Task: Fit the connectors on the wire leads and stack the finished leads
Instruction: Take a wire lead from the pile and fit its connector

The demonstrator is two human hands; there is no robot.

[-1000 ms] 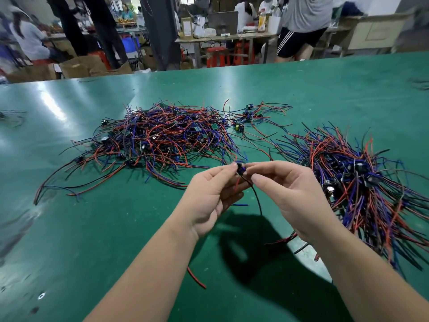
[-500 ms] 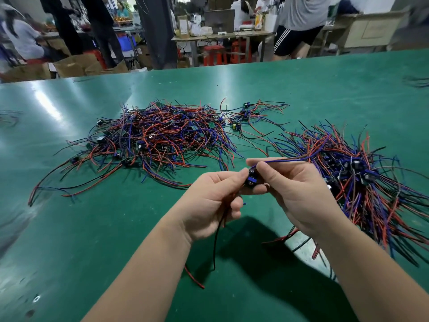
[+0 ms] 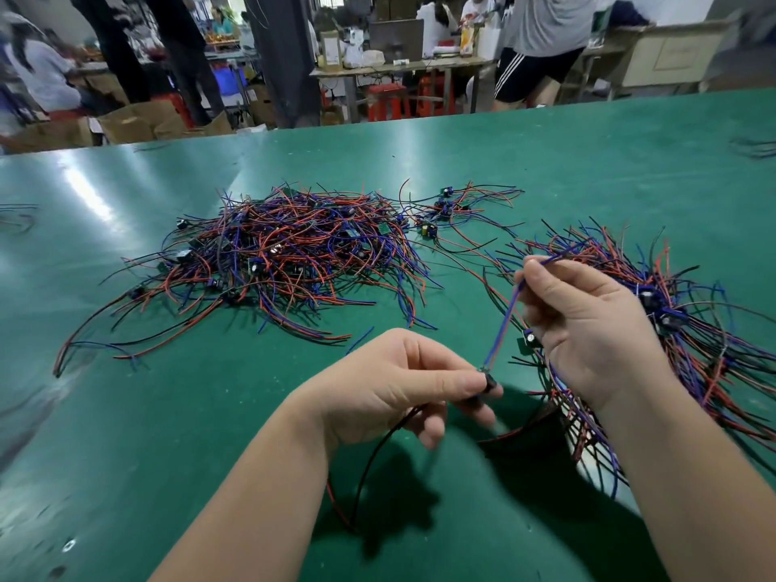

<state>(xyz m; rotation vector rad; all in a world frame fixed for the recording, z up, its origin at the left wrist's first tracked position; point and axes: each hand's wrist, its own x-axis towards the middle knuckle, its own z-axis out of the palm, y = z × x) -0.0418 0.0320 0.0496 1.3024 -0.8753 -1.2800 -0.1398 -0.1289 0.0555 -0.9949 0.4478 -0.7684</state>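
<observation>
Two hands work over a green table. The left hand, near and centre, pinches a small dark connector between thumb and fingertips. The right hand, just right of it and a little farther off, pinches a blue wire that runs taut from the connector up to its thumb and forefinger. A black wire and a red wire trail from the left hand towards the near edge. The one lead being worked is therefore held above the table, between the two piles.

The job looks mid-run. A tangled pile lies far and left of centre, probably leads not yet fitted. A second pile on the right, partly behind the right hand, fans out with dark connectors gathered at its middle. It is probably the finished stack, though that is not certain. A small cluster of a few pieces lies far centre.

Count: two hands, one lead in hand, two large piles, one small cluster. The leads in each pile are too many to count.
</observation>
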